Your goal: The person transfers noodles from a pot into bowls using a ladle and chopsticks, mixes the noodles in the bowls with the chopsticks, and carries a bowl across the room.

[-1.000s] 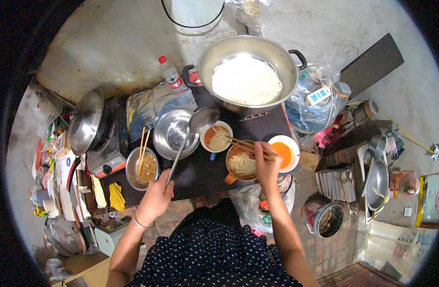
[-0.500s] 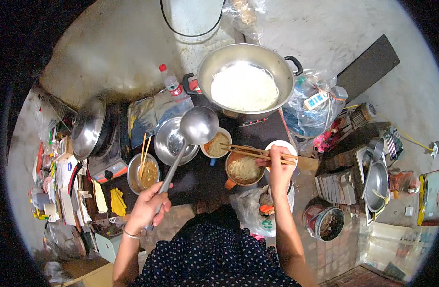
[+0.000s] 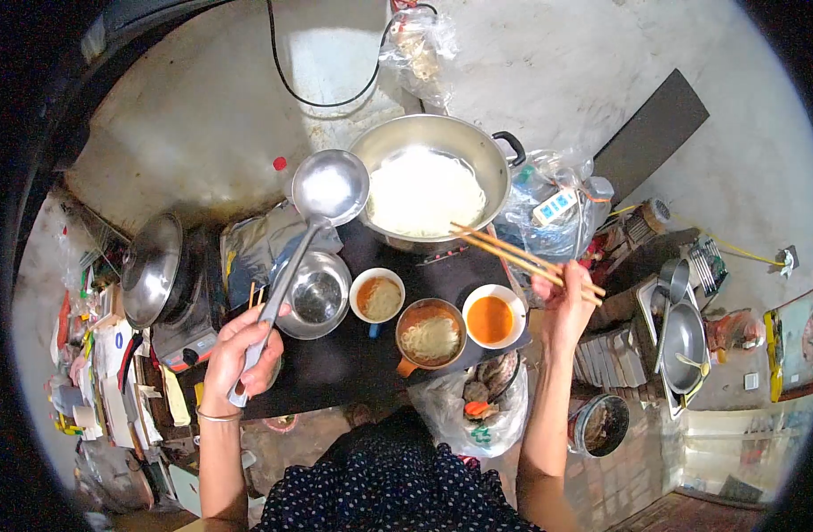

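Note:
My left hand (image 3: 244,355) grips the handle of a metal ladle (image 3: 330,186), its bowl raised at the left side of the big pot. In my right hand (image 3: 566,306) is a pair of chopsticks (image 3: 522,255), their tips at the near rim of the pot (image 3: 497,188). White noodles (image 3: 424,197) lie in the pot. On the dark table stand a cup with noodles and red liquid (image 3: 378,296), an orange-handled bowl of noodles (image 3: 430,339) and a white bowl of orange liquid (image 3: 491,319). A metal basin (image 3: 316,300) sits left of them.
A lid (image 3: 153,270) leans by the stove (image 3: 187,341) at the left. Plastic bags (image 3: 539,213) lie right of the pot. Another bag (image 3: 477,417) is below the table edge. A bucket (image 3: 600,426) and pans (image 3: 683,348) are at the right.
The ladle has risen and moved left and away from me, to beside the pot. The chopsticks have moved from over the noodle bowl up to the pot's near rim. The view has shifted.

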Demonstrator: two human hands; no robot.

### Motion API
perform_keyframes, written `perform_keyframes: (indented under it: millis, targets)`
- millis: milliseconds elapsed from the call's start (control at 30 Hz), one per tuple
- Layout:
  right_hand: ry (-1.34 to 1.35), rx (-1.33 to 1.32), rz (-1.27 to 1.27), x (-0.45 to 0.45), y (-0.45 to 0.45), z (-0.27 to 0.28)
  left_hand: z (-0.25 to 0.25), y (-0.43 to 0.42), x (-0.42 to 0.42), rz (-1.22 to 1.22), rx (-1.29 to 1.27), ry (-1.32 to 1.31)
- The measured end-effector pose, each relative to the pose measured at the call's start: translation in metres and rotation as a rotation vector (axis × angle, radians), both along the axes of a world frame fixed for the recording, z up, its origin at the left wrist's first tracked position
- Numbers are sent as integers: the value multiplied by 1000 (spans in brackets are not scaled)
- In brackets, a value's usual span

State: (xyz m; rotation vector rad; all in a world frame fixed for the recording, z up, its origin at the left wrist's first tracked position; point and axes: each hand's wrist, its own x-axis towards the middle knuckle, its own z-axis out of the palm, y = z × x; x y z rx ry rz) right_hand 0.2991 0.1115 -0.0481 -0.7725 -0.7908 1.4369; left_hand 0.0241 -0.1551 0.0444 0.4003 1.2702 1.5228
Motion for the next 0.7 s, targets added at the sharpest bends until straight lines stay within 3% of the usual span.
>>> perform_keyframes:
  millis: [67, 167, 333, 433, 467, 567, 633, 667, 700]
  targets:
    - [-290, 147, 70, -7, 18, 17, 1, 7, 0, 9, 2, -5]
    - [-436, 296, 290, -37, 47, 31, -8, 13, -2, 64, 37, -40]
    - [-960, 738, 566, -105, 91, 19, -11, 15, 2, 99, 40, -34]
    - [-896, 886, 842, -152, 102, -11, -9, 17, 9, 136, 25, -11]
    - [-962, 826, 863, -162, 98, -11, -11, 17, 9, 132, 23, -16]
    - [-868, 874, 794, -191, 121, -38, -15, 17, 9, 176, 19, -23]
    - [-995, 1045, 495, -200, 136, -48, -20, 16, 6, 154, 17, -2]
    - [-1037, 1042, 392, -195, 143, -45, -21, 17, 3, 135, 22, 23]
    - [-1057, 813, 404, -191, 153, -43, -19, 19, 2, 167, -11, -13]
